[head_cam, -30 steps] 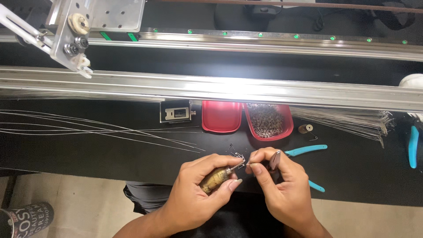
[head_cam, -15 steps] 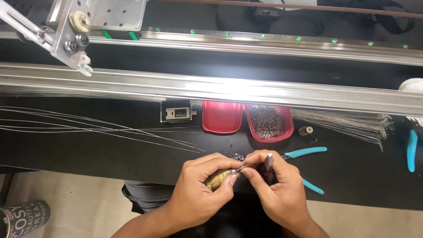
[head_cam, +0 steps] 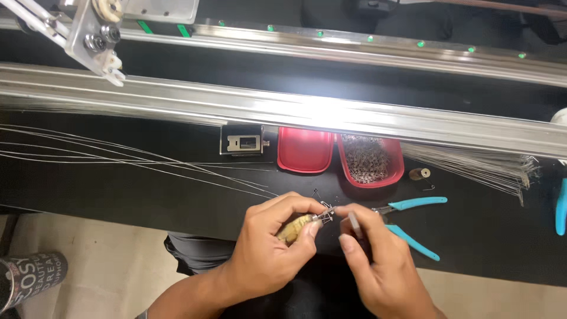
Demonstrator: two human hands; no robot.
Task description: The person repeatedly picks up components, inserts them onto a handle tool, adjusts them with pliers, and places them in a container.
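A small tan lure is pinched in the left hand over the black bench's near edge. A thin tool is gripped by the right hand, blurred. Just beyond lie teal pliers, red trays, loose wires; nothing is blocked.

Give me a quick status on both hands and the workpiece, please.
Left hand grips small tan lure. Right hand pinches wire at its metal tip. Teal pliers beside right hand.

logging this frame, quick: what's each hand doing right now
Left hand: closed on a small yellowish lure.
Right hand: fingers pinched at the lure's metal end; what it holds cannot be told.
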